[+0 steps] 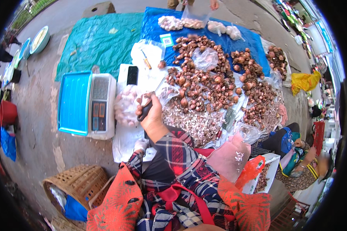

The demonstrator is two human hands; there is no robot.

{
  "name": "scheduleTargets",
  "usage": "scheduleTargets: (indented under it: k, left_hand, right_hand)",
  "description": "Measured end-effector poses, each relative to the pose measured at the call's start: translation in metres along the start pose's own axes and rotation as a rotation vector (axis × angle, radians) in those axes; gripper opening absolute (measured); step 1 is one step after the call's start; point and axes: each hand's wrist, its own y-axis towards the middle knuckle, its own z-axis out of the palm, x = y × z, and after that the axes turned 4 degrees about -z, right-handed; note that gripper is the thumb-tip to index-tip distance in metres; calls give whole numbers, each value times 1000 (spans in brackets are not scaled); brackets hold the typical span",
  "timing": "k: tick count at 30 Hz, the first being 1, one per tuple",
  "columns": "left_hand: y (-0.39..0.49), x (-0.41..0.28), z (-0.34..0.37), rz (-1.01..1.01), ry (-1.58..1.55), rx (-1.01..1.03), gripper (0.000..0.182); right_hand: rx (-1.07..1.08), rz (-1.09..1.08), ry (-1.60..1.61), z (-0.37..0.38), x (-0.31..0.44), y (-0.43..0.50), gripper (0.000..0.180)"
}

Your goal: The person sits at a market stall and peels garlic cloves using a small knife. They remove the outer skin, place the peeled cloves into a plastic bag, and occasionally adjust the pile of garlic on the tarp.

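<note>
My right hand (154,115) is raised over the white sheet, closed around the black handle of a knife (145,112). A pale peeled piece (146,99) shows at its fingers, and a thin blade seems to point up and away. Low by my knee is my left hand (141,145) in a whitish glove; its fingers are too hidden to judge. Beside my right hand sits a clear plastic bag of peeled tubers (126,105). To the right spreads a heap of brown, unpeeled taro-like corms (202,86), with peelings (193,124) nearer me.
A digital scale with a blue pan (75,104) stands left, near a phone (132,75). Bagged pale tubers (170,23) line the far blue tarp (153,29). A wicker basket (81,182) is at lower left. Another person (300,164) sits right; someone's hand (214,4) shows at the top.
</note>
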Motion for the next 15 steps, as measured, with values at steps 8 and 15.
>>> scheduleTargets:
  k: [8,15]
  left_hand:
    - [19,5,-13,131,73,114,19]
    - [13,-4,-3,-152,-27,44,17]
  right_hand:
    - [20,-24,-44,-4,2,5,32]
    - [-13,-84,85,-6,15,12,30]
